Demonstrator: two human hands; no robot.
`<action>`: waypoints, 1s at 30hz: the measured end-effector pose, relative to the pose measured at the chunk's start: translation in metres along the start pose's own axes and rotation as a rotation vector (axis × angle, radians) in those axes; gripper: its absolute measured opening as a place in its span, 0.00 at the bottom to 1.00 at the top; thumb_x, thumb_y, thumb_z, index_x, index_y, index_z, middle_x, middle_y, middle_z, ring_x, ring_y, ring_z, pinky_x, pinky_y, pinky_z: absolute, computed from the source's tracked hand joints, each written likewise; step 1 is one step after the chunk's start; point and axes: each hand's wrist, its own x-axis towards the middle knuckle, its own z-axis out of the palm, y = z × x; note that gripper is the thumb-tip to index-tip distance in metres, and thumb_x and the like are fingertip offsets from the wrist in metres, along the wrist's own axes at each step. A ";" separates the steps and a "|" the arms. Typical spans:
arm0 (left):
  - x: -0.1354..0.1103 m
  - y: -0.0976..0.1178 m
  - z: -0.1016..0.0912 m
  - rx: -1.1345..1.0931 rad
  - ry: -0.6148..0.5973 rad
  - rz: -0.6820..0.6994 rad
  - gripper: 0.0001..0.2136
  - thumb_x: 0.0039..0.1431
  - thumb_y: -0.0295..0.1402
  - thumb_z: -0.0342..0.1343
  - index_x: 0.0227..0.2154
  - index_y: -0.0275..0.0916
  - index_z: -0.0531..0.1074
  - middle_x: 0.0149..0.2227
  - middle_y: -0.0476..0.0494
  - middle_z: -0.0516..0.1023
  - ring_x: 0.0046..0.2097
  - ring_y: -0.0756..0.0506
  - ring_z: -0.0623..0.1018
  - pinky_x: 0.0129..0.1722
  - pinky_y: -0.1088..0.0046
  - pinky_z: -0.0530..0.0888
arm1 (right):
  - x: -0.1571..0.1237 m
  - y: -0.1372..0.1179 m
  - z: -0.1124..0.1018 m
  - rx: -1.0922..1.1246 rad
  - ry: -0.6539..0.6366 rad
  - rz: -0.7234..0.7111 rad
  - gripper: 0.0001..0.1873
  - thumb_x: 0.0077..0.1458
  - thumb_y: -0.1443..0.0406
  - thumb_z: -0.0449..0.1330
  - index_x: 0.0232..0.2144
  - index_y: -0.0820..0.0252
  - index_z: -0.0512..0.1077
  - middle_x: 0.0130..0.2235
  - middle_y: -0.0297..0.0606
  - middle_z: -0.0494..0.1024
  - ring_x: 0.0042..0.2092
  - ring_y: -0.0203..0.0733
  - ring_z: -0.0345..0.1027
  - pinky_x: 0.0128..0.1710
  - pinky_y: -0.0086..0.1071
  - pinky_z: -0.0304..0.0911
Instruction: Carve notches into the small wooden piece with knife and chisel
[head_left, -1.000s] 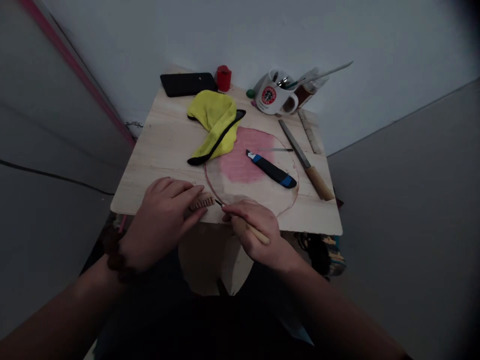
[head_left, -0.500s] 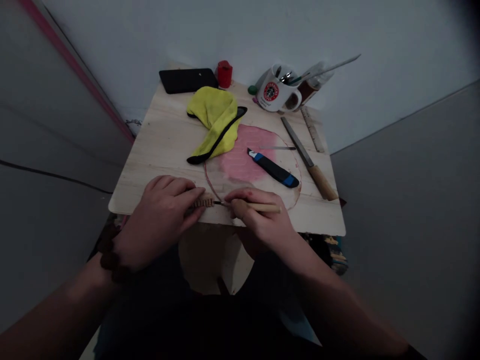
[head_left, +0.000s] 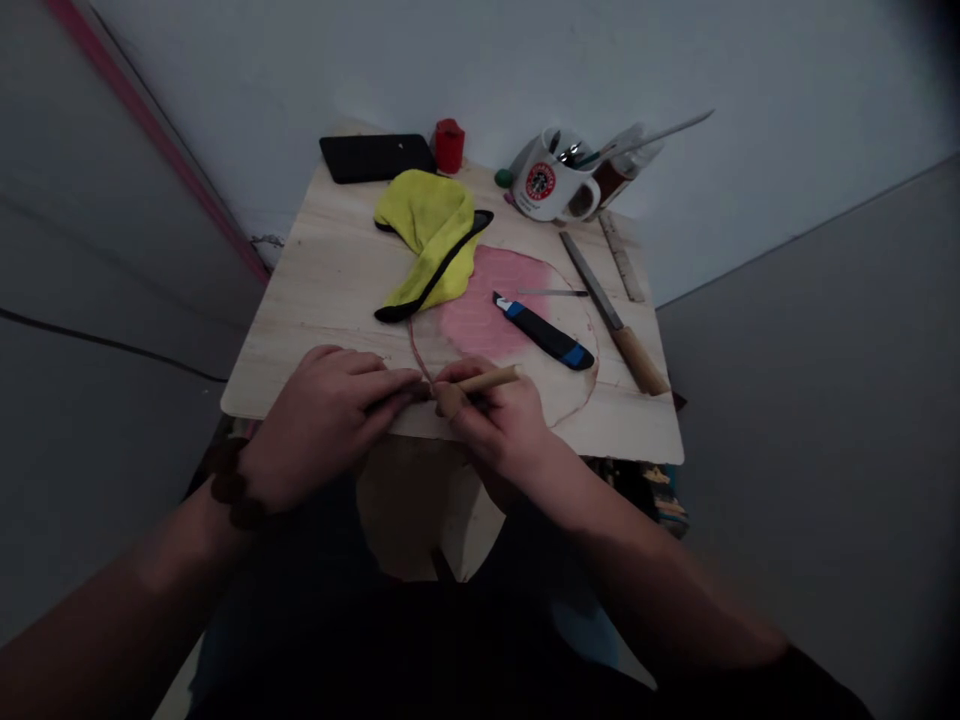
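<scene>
My left hand (head_left: 330,405) is closed near the front edge of the wooden board (head_left: 289,310), pinching a small notched wooden piece (head_left: 424,391) that is mostly hidden by the fingers. Close beside it, my right hand (head_left: 506,425) grips a thin carving tool by its pale wooden handle (head_left: 491,379). The tool's tip is hidden by the fingers where the two hands meet. Beyond the right hand lies a black and blue utility knife (head_left: 547,335), with a pink painted patch (head_left: 487,325) on the board around its tip.
A yellow cloth (head_left: 431,245) with black edging lies behind the hands. At the back are a black phone (head_left: 375,158), a red candle-like object (head_left: 449,147) and a white mug (head_left: 544,185) of tools. A wooden-handled file or blade (head_left: 611,310) and a ruler (head_left: 622,258) lie right.
My right hand has moved left, up against my left fingertips, and the tool's handle now tilts upward more. The notched piece is now more covered. Other things on the board stay put.
</scene>
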 end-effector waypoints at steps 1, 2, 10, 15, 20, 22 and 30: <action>-0.001 -0.001 0.001 0.001 0.011 0.009 0.13 0.81 0.35 0.59 0.59 0.47 0.86 0.46 0.42 0.89 0.48 0.36 0.86 0.51 0.54 0.74 | 0.000 0.002 0.002 -0.019 -0.009 -0.010 0.08 0.73 0.59 0.66 0.43 0.54 0.84 0.44 0.39 0.89 0.44 0.46 0.82 0.47 0.40 0.75; -0.002 -0.002 0.002 0.002 0.021 0.017 0.13 0.81 0.36 0.59 0.59 0.47 0.86 0.45 0.42 0.89 0.48 0.36 0.86 0.51 0.54 0.74 | 0.001 0.004 0.003 -0.031 -0.013 -0.014 0.08 0.74 0.59 0.65 0.44 0.54 0.83 0.44 0.39 0.89 0.44 0.47 0.82 0.48 0.40 0.75; -0.004 -0.002 0.005 0.020 0.075 0.038 0.12 0.82 0.35 0.60 0.59 0.47 0.86 0.49 0.41 0.90 0.51 0.35 0.87 0.53 0.52 0.76 | 0.002 0.008 0.002 -0.090 -0.028 -0.068 0.11 0.75 0.59 0.63 0.40 0.55 0.82 0.43 0.39 0.88 0.44 0.46 0.81 0.49 0.40 0.74; -0.003 0.001 0.003 0.056 0.015 0.001 0.13 0.84 0.38 0.57 0.59 0.50 0.85 0.52 0.42 0.91 0.52 0.35 0.86 0.55 0.51 0.75 | -0.001 0.003 0.001 -0.109 -0.041 -0.054 0.10 0.76 0.59 0.63 0.45 0.54 0.84 0.45 0.39 0.89 0.43 0.46 0.82 0.52 0.41 0.75; -0.002 0.001 0.003 0.062 0.008 -0.016 0.14 0.84 0.39 0.55 0.61 0.51 0.84 0.53 0.41 0.91 0.54 0.35 0.86 0.57 0.51 0.75 | -0.001 0.005 0.004 -0.148 -0.045 -0.050 0.11 0.75 0.59 0.63 0.44 0.53 0.85 0.48 0.41 0.90 0.48 0.49 0.84 0.56 0.43 0.76; -0.002 0.001 0.004 0.063 0.006 -0.014 0.14 0.84 0.39 0.56 0.61 0.50 0.85 0.50 0.41 0.91 0.53 0.35 0.86 0.56 0.51 0.75 | 0.000 0.007 0.006 -0.139 -0.011 -0.049 0.11 0.75 0.57 0.63 0.44 0.54 0.85 0.48 0.42 0.90 0.48 0.49 0.84 0.56 0.44 0.77; 0.010 -0.003 -0.012 0.002 0.012 -0.041 0.17 0.83 0.39 0.54 0.59 0.42 0.86 0.55 0.35 0.90 0.56 0.33 0.85 0.59 0.54 0.76 | 0.004 0.006 0.014 0.253 0.195 0.143 0.18 0.70 0.46 0.71 0.39 0.53 0.82 0.34 0.36 0.85 0.34 0.43 0.78 0.36 0.37 0.73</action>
